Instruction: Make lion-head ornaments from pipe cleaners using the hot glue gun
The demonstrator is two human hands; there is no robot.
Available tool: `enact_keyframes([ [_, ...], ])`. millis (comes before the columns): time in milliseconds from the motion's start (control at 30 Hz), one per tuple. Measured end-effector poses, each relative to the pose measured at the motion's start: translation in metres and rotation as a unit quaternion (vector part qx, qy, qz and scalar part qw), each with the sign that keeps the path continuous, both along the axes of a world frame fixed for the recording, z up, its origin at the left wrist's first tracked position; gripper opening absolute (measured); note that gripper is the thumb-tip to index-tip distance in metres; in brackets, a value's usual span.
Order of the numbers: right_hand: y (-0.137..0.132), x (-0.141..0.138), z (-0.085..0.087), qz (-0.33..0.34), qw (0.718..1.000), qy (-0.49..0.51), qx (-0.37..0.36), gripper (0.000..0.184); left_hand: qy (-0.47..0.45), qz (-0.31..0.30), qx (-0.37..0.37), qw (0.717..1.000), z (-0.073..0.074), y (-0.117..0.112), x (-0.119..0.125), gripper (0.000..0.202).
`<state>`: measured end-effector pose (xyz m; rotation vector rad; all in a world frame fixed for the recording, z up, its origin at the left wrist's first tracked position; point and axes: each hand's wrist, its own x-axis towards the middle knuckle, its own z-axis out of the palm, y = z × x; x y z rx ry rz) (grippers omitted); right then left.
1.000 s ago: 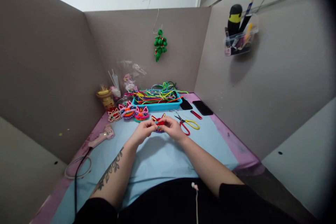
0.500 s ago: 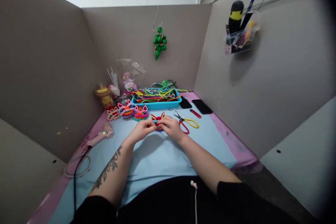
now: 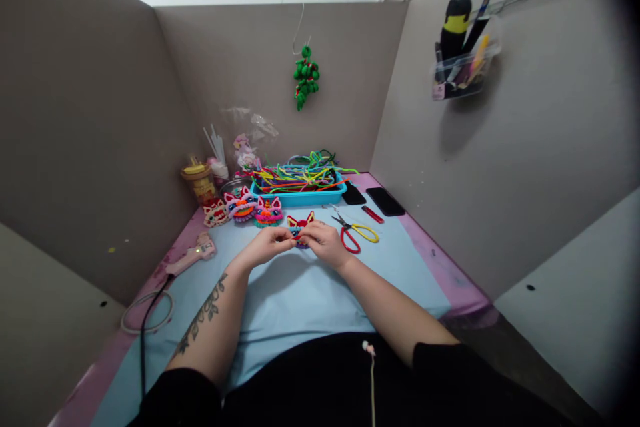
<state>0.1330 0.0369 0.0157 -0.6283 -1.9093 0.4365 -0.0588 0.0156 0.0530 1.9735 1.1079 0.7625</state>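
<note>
A small animal head of fuzzy pipe cleaners [image 3: 301,220], with red and yellow ears and a blue band, is at the middle of the blue cloth. My left hand [image 3: 273,243] pinches at its lower left side, fingers closed. From the right, my right hand [image 3: 324,242] pinches the same head, thumb and fingers pressed together. A bit of red shows between the fingertips; whether it is part of the head I cannot tell. My fingers hide much of its lower front. Scissors [image 3: 354,232] with red and yellow handles lie open just right of my right hand.
Several finished-looking animal heads [image 3: 242,205] sit at the back left. Behind is a blue tray [image 3: 300,200] of pipe cleaners. A pink glue gun [image 3: 193,255] lies left with its cord. Right are a red cutter [image 3: 373,215] and a phone [image 3: 385,201]. Partition walls [image 3: 280,80] enclose the table.
The hands stay at the animal head with only small finger shifts. More red shows between the fingertips now. The camera view has tilted slightly.
</note>
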Motion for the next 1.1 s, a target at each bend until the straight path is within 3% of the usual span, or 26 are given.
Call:
enact_keyframes([
  [133,0.002,0.002,0.002,-0.052,0.996,0.052,-0.044,0.012,-0.01,0.056,0.12,0.991,-0.006,0.004,-0.001,0.034],
  [267,0.0,0.001,0.005,-0.061,0.994,0.066,-0.067,0.011,0.015,0.11,0.304,0.946,-0.017,0.007,0.004,0.021],
  [400,-0.003,-0.002,0.007,-0.055,0.991,0.071,-0.096,0.011,0.032,0.125,0.404,0.905,-0.026,0.008,0.009,0.014],
  [567,-0.002,-0.004,0.003,-0.049,0.99,0.079,-0.105,0.011,0.052,0.128,0.424,0.895,-0.027,0.007,0.01,0.016],
  [833,-0.003,-0.004,0.003,-0.037,0.993,0.071,-0.085,0.01,-0.001,0.11,0.386,0.916,-0.023,0.006,0.012,0.015],
  [1100,-0.005,-0.003,0.006,-0.029,0.996,0.055,-0.06,0.011,-0.02,0.108,0.387,0.916,-0.021,0.005,0.016,0.014],
])
